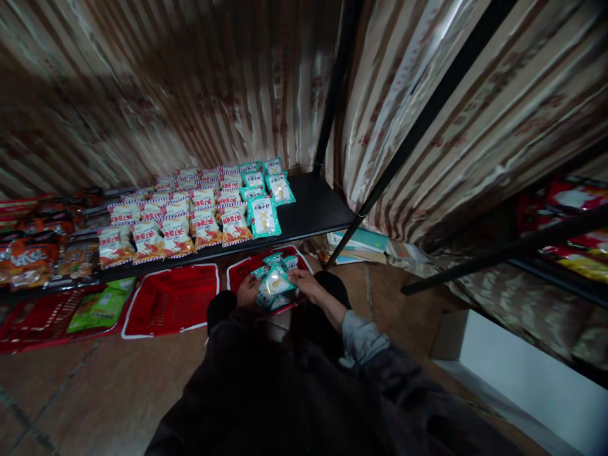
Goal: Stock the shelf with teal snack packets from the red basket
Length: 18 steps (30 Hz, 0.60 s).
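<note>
Low in front of me, a teal and white snack bag (274, 282) is held between my two hands, over a red basket (232, 272) with more teal bags in it. At the bag's left edge is my left hand (247, 292), its fingers closed on it. My right hand (306, 283) grips the upper right side of the same bag. Above the basket, several teal bags (265, 216) lie in rows at the right of the filled part of a black shelf (313, 206). White and orange snack bags (177, 235) stand in rows beside them.
To the left are a red basket with a white rim (173, 301) and another holding green bags (102, 308). Orange and dark packets (33, 256) fill the shelf's left end. Black posts (403, 142), books (361, 240) and a white box (522, 380) are on the right.
</note>
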Each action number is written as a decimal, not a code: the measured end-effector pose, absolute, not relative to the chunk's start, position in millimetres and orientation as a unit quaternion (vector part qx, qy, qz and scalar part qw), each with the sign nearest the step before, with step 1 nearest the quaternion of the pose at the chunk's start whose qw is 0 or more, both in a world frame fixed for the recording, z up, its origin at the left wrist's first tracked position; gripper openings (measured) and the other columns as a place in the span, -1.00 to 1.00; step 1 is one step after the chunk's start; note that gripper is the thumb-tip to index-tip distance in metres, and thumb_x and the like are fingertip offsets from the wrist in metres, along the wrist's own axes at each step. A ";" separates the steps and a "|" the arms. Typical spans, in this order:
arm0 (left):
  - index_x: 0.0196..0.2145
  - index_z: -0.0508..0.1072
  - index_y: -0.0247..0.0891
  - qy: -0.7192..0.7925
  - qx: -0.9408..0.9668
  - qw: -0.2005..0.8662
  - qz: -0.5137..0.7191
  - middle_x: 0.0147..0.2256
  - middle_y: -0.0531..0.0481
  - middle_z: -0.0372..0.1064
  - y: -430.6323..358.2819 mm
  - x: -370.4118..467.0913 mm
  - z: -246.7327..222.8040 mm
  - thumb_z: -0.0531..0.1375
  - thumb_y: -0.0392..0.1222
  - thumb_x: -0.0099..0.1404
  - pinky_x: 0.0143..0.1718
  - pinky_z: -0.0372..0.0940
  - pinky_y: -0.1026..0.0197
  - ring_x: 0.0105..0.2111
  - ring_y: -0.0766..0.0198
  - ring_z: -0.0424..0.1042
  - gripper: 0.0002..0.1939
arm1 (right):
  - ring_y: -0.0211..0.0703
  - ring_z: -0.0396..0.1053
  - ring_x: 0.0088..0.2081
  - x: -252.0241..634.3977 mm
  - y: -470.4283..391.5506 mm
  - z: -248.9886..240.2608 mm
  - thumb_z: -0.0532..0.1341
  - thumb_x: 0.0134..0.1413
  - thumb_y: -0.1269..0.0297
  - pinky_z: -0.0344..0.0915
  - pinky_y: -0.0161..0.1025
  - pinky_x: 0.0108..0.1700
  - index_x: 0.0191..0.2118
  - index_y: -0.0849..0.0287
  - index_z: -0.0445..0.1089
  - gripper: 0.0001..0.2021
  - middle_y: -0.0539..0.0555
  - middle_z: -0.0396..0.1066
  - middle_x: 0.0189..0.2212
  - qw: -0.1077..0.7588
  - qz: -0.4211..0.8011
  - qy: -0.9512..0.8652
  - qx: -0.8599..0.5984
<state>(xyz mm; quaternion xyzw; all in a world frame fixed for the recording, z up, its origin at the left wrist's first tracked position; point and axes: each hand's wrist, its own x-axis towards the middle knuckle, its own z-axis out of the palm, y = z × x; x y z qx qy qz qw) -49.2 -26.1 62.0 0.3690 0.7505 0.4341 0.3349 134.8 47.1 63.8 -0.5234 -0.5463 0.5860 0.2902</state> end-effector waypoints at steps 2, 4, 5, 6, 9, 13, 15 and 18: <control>-0.36 0.47 -0.33 0.725 0.347 0.380 0.458 -0.29 -0.14 0.47 -25.8 -50.7 77.7 0.11 -0.16 0.13 -0.11 0.27 0.09 -0.20 0.14 0.42 -0.78 | -0.28 0.29 -0.50 141.1 56.7 81.6 0.26 -0.29 0.20 0.21 -0.32 -0.39 -0.43 0.26 0.45 -0.76 -0.01 0.41 -0.55 0.301 0.598 -0.547 -0.503; -0.35 0.48 -0.35 0.696 0.335 0.414 0.481 -0.30 -0.14 0.48 -28.6 -48.4 95.4 0.12 -0.10 0.13 -0.17 0.30 0.13 -0.23 0.16 0.43 -0.74 | -0.29 0.28 -0.49 148.4 67.2 99.3 0.26 -0.28 0.18 0.19 -0.33 -0.39 -0.43 0.24 0.45 -0.75 -0.01 0.42 -0.53 0.317 0.613 -0.542 -0.480; -0.32 0.48 -0.35 0.678 0.332 0.431 0.494 -0.28 -0.14 0.48 -30.7 -46.1 104.9 0.13 -0.06 0.12 -0.20 0.30 0.14 -0.24 0.16 0.43 -0.70 | -0.28 0.28 -0.49 151.8 72.2 107.8 0.27 -0.29 0.17 0.18 -0.33 -0.40 -0.42 0.23 0.45 -0.74 0.00 0.42 -0.52 0.327 0.626 -0.536 -0.463; -0.29 0.48 -0.36 0.659 0.330 0.446 0.507 -0.27 -0.15 0.47 -33.0 -43.1 114.7 0.15 -0.02 0.11 -0.22 0.31 0.15 -0.25 0.17 0.44 -0.66 | -0.28 0.27 -0.49 154.7 76.7 116.0 0.29 -0.31 0.15 0.17 -0.33 -0.40 -0.43 0.23 0.45 -0.73 0.00 0.42 -0.53 0.339 0.634 -0.529 -0.450; -0.26 0.45 -0.32 0.546 0.262 0.517 0.605 -0.24 -0.12 0.46 -38.5 -32.2 142.0 0.25 0.01 0.02 -0.16 0.28 0.19 -0.21 0.21 0.42 -0.61 | -0.32 0.22 -0.54 158.2 85.6 136.3 0.32 -0.36 0.11 0.12 -0.33 -0.43 -0.48 0.22 0.43 -0.72 -0.04 0.38 -0.59 0.386 0.633 -0.511 -0.435; -0.35 0.42 -0.33 0.491 0.204 0.512 0.674 -0.33 -0.06 0.45 -38.6 -17.2 165.1 0.34 -0.07 -0.10 -0.16 0.26 0.22 -0.29 0.28 0.42 -0.62 | -0.33 0.17 -0.56 153.3 83.6 149.8 0.30 -0.35 0.09 0.07 -0.34 -0.46 -0.52 0.20 0.41 -0.73 -0.06 0.34 -0.61 0.437 0.610 -0.487 -0.446; -0.36 0.40 -0.33 0.502 0.171 0.496 0.687 -0.37 -0.03 0.44 -36.5 -11.2 170.2 0.35 -0.09 -0.14 -0.24 0.27 0.23 -0.37 0.31 0.42 -0.61 | -0.33 0.18 -0.55 150.3 77.3 152.1 0.29 -0.34 0.10 0.07 -0.34 -0.46 -0.52 0.19 0.41 -0.74 -0.07 0.34 -0.61 0.453 0.601 -0.476 -0.455; -0.32 0.39 -0.31 0.523 0.143 0.467 0.699 -0.38 -0.02 0.45 -32.2 -6.8 171.2 0.31 -0.11 -0.12 -0.31 0.28 0.23 -0.41 0.31 0.42 -0.62 | -0.32 0.18 -0.55 148.2 63.9 155.1 0.30 -0.36 0.10 0.06 -0.34 -0.46 -0.52 0.19 0.41 -0.74 -0.08 0.33 -0.62 0.464 0.592 -0.466 -0.466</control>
